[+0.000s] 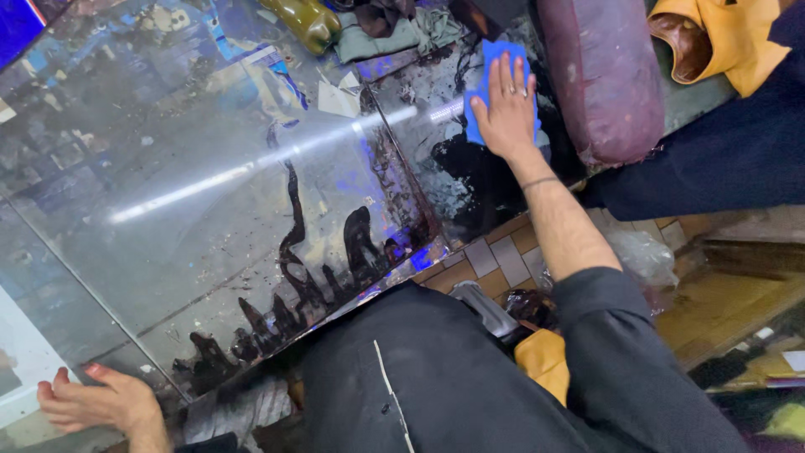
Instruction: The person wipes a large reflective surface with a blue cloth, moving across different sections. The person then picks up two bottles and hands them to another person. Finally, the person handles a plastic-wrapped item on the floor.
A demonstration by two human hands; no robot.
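An olive-green bottle lies at the far edge of the glass, just beside a crumpled grey-green rag. A torn scrap of white paper rests on the glass near them. Further right stands a dark red padded cushion, with a yellow garment beyond it. Below is a tiled floor.

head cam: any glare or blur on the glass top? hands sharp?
Head view: a long white glare streak runs diagonally across the glass counter top, with blue-violet reflections near its front edge; clutter under the glass reads hazy. The right hand, flat on the blue cloth, is fairly sharp; the left hand on the counter's near edge is slightly soft. The frame looks tilted.
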